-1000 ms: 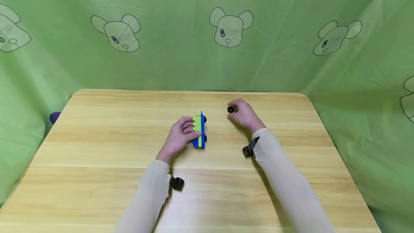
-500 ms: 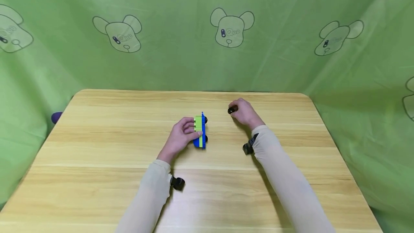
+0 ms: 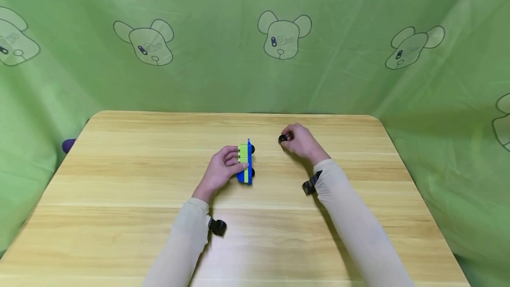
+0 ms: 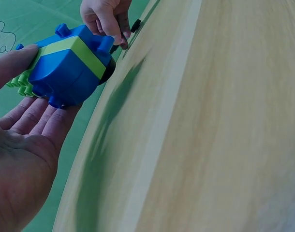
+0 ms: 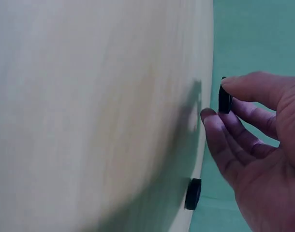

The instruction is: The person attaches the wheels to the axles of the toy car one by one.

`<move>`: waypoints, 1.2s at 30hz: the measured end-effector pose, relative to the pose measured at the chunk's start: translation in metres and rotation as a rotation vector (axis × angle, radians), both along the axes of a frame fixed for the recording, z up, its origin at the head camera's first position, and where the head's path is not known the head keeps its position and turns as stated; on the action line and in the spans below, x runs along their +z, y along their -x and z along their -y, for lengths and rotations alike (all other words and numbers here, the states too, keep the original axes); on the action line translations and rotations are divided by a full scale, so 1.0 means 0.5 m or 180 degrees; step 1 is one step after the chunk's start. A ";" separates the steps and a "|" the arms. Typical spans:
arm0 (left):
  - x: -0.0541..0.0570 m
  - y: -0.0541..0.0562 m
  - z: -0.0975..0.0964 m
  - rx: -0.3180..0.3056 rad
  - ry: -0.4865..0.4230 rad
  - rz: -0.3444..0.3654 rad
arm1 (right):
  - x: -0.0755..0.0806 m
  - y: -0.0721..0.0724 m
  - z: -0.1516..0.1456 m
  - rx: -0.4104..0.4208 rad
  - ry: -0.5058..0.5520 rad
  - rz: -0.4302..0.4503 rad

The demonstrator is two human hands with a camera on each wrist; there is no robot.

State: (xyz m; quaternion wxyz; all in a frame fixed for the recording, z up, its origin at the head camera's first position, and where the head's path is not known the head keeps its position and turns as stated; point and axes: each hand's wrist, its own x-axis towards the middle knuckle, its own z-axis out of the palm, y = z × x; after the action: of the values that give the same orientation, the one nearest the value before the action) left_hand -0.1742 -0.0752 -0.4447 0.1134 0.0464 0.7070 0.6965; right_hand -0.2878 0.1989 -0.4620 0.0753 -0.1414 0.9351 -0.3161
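My left hand [image 3: 218, 169] grips a blue and lime-green toy car [image 3: 244, 163], tipped so that its black wheels face right. Up close in the left wrist view, thumb and fingers hold the blocky car [image 4: 65, 72] from opposite sides, above the table. To the right, near the table's back, my right hand [image 3: 303, 143] pinches a small black wheel [image 3: 282, 138]. The right wrist view has this wheel [image 5: 225, 96] under the thumb tip, with a second black wheel [image 5: 193, 194] on the table beside the fingers; the hand seems to hide that one in the head view.
The wooden table [image 3: 119, 216] has rounded back corners. Green curtain [image 3: 215, 83] with bear-head drawings hangs behind it and along both sides. A purple object [image 3: 68, 145] shows beyond the table's left edge. Each wrist wears a black camera [image 3: 217, 226].
My right fingers have drawn together on the black wheel, and the wheel has turned a little between them. My left hand and the toy car stay almost where they were.
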 end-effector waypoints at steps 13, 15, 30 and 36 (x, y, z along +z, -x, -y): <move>-0.002 0.000 0.002 0.0017 0.0026 0.0020 | 0.029 -0.043 -0.003 0.0051 0.0358 -0.0128; -0.016 0.006 0.002 0.0014 0.0038 0.0043 | 0.030 -0.049 -0.005 0.0060 0.0371 -0.0142; -0.067 0.029 0.012 0.0131 0.0053 -0.0116 | 0.060 -0.091 0.010 0.0204 0.0406 -0.0297; -0.066 0.029 0.010 0.0156 0.0018 -0.0109 | 0.072 -0.109 0.019 0.0247 0.0414 -0.0329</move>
State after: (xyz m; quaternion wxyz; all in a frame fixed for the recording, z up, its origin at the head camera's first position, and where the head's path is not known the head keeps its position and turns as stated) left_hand -0.1888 -0.0803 -0.4779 0.0844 0.0406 0.7118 0.6961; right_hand -0.2335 0.1893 -0.4259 0.0298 -0.1983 0.9091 -0.3652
